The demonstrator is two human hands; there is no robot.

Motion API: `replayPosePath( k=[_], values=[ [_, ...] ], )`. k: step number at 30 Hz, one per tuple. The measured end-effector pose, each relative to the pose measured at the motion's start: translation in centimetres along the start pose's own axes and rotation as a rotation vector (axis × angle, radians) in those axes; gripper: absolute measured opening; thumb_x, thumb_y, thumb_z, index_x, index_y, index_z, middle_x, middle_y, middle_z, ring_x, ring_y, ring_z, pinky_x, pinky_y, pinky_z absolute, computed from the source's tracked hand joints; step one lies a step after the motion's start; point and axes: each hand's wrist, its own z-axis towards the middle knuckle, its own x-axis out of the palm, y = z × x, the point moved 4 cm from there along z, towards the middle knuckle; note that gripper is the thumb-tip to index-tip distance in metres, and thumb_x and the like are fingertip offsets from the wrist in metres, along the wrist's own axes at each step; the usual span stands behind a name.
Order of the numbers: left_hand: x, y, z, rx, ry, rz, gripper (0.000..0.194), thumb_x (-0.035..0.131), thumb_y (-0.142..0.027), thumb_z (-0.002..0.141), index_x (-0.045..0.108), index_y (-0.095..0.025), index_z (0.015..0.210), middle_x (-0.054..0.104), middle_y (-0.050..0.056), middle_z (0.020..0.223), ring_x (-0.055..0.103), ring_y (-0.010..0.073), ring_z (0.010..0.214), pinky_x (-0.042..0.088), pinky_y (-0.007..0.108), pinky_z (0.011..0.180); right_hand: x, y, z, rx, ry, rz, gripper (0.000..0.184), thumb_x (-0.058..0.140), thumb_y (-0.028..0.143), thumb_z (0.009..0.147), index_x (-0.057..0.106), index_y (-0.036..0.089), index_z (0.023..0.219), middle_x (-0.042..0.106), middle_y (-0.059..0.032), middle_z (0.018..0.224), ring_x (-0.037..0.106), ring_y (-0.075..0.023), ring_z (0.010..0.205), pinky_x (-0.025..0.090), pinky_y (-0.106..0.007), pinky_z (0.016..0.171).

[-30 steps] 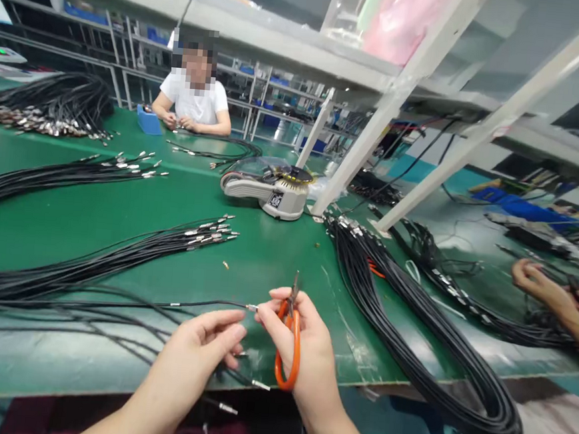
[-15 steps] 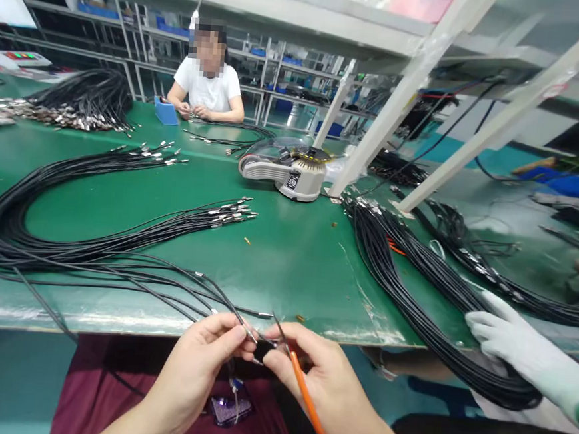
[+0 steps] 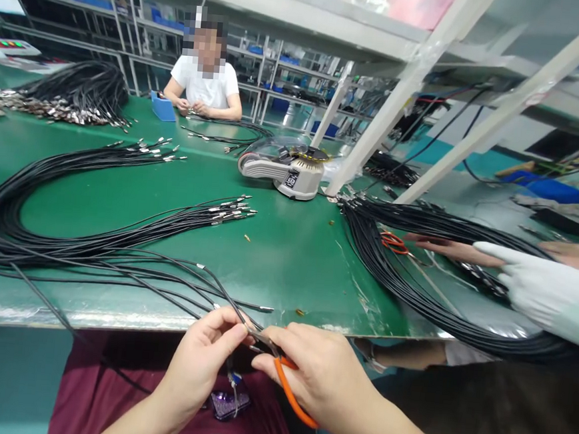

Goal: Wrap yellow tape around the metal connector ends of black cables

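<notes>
My left hand [image 3: 206, 354] pinches the end of a black cable [image 3: 224, 293] between thumb and fingers, just in front of the table edge. Close beside it, my right hand [image 3: 321, 363] is closed on orange-handled scissors [image 3: 291, 398]. Their blades point left and reach the cable end at my left fingertips; whether they touch it I cannot tell. Several loose cables run from my left hand back to a large curved bundle of black cables [image 3: 2, 231] with metal ends, lying on the green table [image 3: 290, 264].
A grey tape dispenser [image 3: 300, 180] stands mid-table. At right, a co-worker's white-gloved hand [image 3: 539, 283] and a bare hand [image 3: 457, 249] are at another cable bundle [image 3: 414, 287], near orange-handled scissors [image 3: 394, 243]. Across the table sits a person [image 3: 205, 87] by a blue holder [image 3: 163, 107].
The scissors in my right hand have swung from pointing upward to pointing left at the cable end. At right, the gloved hand has moved up and the cable bundle has spread apart, exposing the other scissors.
</notes>
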Motion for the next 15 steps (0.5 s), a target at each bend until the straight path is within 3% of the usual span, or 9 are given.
replayPosePath(
  k=[7,15],
  values=[
    [0.4,0.1,-0.2,0.000,-0.044,-0.043,0.010,0.064,-0.026,0.075,0.063,-0.016,0.074,0.061,0.000,0.072,0.056,0.0130,0.071,0.045,0.023,0.071,0.2,0.2,-0.1,-0.001,-0.006,-0.058,0.023,0.053,0.040,0.085,0.061,0.018,0.085,0.062,-0.0011,0.062,0.056,-0.0141,0.054,0.033,-0.024,0.051],
    [1.5,1.1,-0.7,-0.036,-0.198,-0.171,0.019,0.068,-0.033,0.072,0.059,-0.016,0.074,0.062,-0.001,0.070,0.059,0.0125,0.068,0.048,0.022,0.065,0.6,0.5,-0.3,0.015,-0.111,-0.080,0.027,0.043,0.035,0.091,0.062,0.017,0.088,0.061,-0.0019,0.059,0.055,-0.0144,0.052,0.033,-0.026,0.051]
  ],
)
